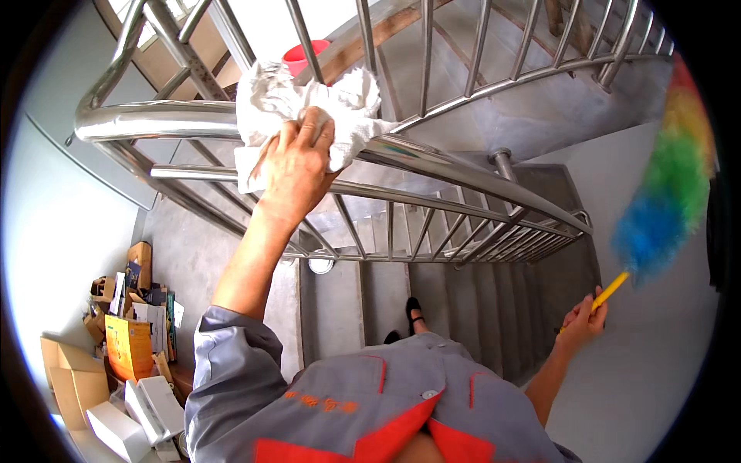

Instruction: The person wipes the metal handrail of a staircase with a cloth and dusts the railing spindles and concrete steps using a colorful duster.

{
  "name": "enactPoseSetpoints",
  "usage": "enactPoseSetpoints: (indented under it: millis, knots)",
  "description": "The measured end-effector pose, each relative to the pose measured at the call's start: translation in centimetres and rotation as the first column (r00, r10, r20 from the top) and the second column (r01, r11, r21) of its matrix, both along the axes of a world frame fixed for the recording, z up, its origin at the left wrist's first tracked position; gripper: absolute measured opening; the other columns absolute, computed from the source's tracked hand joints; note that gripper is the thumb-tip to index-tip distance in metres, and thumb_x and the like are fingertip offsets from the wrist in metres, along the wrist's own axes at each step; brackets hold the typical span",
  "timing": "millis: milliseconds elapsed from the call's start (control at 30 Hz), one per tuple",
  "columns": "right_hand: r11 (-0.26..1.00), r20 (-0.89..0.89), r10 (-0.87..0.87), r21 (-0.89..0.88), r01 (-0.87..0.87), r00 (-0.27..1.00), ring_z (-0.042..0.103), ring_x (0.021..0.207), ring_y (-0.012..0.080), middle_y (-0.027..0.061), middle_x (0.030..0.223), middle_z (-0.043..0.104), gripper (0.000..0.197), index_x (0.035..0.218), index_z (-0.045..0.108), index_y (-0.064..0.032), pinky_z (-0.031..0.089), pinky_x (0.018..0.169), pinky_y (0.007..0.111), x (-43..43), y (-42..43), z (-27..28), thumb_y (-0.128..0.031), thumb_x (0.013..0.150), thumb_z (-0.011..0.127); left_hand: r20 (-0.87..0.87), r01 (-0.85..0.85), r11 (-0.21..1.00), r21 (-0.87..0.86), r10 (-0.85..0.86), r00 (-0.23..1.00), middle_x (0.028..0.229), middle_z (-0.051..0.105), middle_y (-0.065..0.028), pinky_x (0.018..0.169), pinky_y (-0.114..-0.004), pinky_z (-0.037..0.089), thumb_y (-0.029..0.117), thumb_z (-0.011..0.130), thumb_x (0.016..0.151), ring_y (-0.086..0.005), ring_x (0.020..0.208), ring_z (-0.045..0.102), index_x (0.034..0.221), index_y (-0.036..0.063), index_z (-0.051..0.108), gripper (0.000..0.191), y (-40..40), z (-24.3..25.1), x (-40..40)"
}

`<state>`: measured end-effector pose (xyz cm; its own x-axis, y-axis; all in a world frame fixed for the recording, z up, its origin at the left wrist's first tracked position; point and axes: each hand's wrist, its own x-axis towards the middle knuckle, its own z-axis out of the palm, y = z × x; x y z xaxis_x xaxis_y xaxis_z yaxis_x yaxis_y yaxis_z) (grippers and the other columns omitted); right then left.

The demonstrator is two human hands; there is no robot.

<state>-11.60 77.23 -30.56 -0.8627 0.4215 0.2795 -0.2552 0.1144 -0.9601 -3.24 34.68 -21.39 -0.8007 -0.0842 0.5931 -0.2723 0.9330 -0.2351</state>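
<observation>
My left hand presses a white cloth onto the thick top handrail of a stainless steel stair railing. The cloth drapes over both sides of the rail near its bend, hiding that stretch of metal. Off to the right, my right hand grips the yellow handle of a feather-style duster. Its fluffy head runs from blue through green and yellow to red, and is held up beside the pale wall, apart from the railing.
Concrete steps descend beneath me, with my black shoe on one. Cardboard boxes and white foam blocks pile up at lower left. A red bucket stands beyond the balusters. A round white lid-like object lies by the railing's foot.
</observation>
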Motion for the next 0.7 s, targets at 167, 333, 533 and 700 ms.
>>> enactPoseSetpoints:
  millis: [167,333,533,700]
  knots:
    - [0.993,0.022,-0.048,0.112,0.045,0.999,0.027,0.036,0.0002,-0.0025,0.054,0.039,0.023,0.105,0.05,-0.0026,0.022,0.032,0.014,1.4,3.8,-1.5,-0.012,0.084,0.05,0.031,-0.069,0.995,-0.067,0.071,0.997,0.129,0.036,-0.0102,0.097,-0.051,0.016,0.047,0.06,0.068,-0.0282,0.122,0.026,0.112,0.0184,0.053,0.052,-1.2,1.4,-0.1]
    - [0.999,0.003,-0.027,0.019,0.027,1.0,0.029,0.036,0.0003,-0.0022,0.054,0.04,0.023,0.105,0.05,-0.0022,0.023,0.031,0.014,-0.8,5.3,-3.2,-0.011,0.084,0.05,0.012,-0.191,0.964,-0.186,0.197,0.98,0.11,0.047,-0.0082,0.095,-0.051,0.018,0.052,0.05,0.073,-0.0227,0.111,0.038,0.116,0.0204,0.049,0.053,-2.7,0.3,-1.3]
    - [1.0,-0.104,-0.002,-0.025,-0.001,0.995,0.029,0.035,0.0008,-0.002,0.052,0.039,0.023,0.104,0.049,-0.0001,0.023,0.031,0.015,-5.5,11.0,-8.6,-0.011,0.084,0.049,-0.137,-0.22,0.948,-0.231,0.193,0.972,0.092,0.053,-0.0072,0.084,-0.043,0.027,0.051,0.048,0.075,-0.0224,0.093,0.048,0.107,0.0195,0.055,0.045,1.1,-2.3,-6.6]
    - [0.995,-0.038,-0.087,0.038,0.089,0.995,0.029,0.036,0.001,-0.0026,0.053,0.038,0.021,0.103,0.051,-0.0029,0.023,0.032,0.015,-8.3,16.9,-14.0,-0.013,0.085,0.049,-0.184,-0.268,0.934,-0.237,0.228,0.956,0.098,0.051,-0.0072,0.089,-0.045,0.026,0.05,0.055,0.07,-0.0205,0.097,0.047,0.11,0.0186,0.052,0.051,6.2,-9.3,-13.5]
